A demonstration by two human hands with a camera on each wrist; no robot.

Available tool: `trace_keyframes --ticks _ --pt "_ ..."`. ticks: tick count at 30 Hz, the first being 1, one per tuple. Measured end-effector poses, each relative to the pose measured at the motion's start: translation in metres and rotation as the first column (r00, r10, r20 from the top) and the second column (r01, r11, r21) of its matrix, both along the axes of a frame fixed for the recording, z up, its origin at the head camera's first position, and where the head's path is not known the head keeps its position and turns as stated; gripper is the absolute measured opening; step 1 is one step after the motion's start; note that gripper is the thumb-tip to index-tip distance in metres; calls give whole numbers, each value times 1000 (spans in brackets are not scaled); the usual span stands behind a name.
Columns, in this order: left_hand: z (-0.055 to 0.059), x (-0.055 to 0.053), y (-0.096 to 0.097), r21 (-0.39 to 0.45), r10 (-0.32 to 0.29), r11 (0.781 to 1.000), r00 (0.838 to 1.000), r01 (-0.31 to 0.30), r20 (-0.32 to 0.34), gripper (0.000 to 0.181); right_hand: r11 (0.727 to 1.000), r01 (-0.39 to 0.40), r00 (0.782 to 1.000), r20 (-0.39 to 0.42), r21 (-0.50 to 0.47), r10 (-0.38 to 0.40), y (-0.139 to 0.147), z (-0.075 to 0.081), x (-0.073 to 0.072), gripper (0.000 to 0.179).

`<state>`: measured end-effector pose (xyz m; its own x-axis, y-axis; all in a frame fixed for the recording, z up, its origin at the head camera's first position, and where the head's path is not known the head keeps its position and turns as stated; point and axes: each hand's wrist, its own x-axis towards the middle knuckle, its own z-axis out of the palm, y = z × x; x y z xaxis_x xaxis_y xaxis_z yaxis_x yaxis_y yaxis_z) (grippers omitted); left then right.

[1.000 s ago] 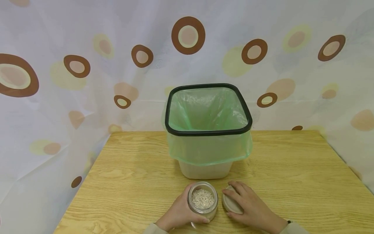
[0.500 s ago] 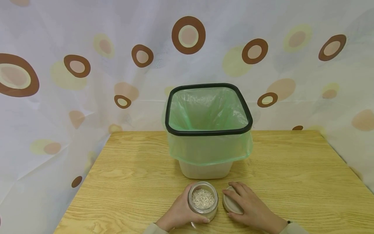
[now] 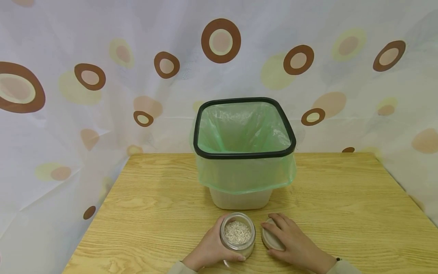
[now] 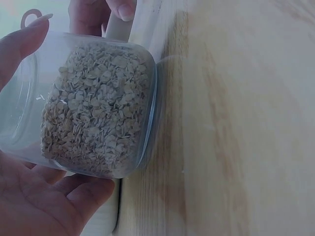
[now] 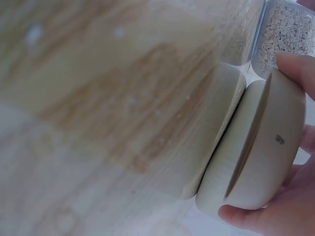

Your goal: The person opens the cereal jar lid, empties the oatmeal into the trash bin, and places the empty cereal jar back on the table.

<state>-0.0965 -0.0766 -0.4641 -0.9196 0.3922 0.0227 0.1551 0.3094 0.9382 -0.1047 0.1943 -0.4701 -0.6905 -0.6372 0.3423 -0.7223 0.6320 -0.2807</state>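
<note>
Jar (image 3: 243, 249) of oats (image 3: 237, 232), uncovered and upright on the table (image 3: 150, 213), grasped in your left grip (image 3: 213, 246); your right grip (image 3: 292, 241) clasps the round lid (image 3: 271, 239) beside it.

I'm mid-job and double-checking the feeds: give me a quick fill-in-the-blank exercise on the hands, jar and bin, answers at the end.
1. The left hand grips the jar, whose mouth is ____ (covered or uncovered).
2. The flakes fill the jar ____ (partly or to the brim).
3. The right hand holds the lid, which in the head view is on the jar's ____ side.
4. The bag lining the bin is coloured ____.

Missing words: uncovered; partly; right; green.
</note>
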Motion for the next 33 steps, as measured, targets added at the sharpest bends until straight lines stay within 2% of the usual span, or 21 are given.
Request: trace_keyframes --ticks 12,22,33 --pt "0 0 0 33 -18 999 1000 18 11 98 997 6 989 146 73 -16 1 4 -1 62" --pt "-1 0 0 26 -16 1000 1000 16 -1 97 997 -8 983 181 72 -5 2 4 -2 67" --pt "-1 0 0 19 -11 1000 1000 11 -12 97 996 -25 983 181 84 9 4 3 -3 69"
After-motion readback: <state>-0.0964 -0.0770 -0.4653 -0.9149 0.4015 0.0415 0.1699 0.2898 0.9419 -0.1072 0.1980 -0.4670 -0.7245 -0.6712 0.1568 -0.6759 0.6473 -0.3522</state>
